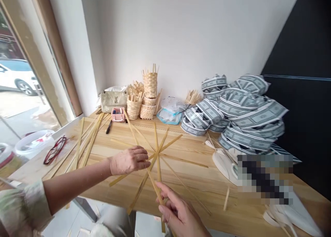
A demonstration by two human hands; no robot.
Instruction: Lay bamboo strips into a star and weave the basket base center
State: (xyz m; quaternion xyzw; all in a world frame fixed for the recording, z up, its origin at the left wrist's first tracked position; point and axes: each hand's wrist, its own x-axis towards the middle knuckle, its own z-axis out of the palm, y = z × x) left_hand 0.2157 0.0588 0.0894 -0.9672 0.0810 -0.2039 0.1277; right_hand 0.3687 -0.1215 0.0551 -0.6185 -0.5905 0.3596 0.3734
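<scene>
Flat bamboo strips point(169, 146) lie crossed in a star on the wooden table, meeting near one middle point. My left hand point(133, 160) is closed at the left of that crossing, its fingertips pressed on the strips there; the exact grip is partly hidden under the fingers. Nearer to me, my right hand point(178, 209) pinches a bamboo strip point(153, 181) between thumb and forefinger. This strip slants up from the right hand to the left fingertips.
More loose strips point(89, 144) and red glasses point(55, 150) lie left. Behind stand woven baskets point(150, 87), a pink box point(118, 114), a handbag point(113, 100) and a plastic bag point(170, 111). Patterned grey bundles point(248, 109) pile up right. A black pen point(109, 127) lies near the box.
</scene>
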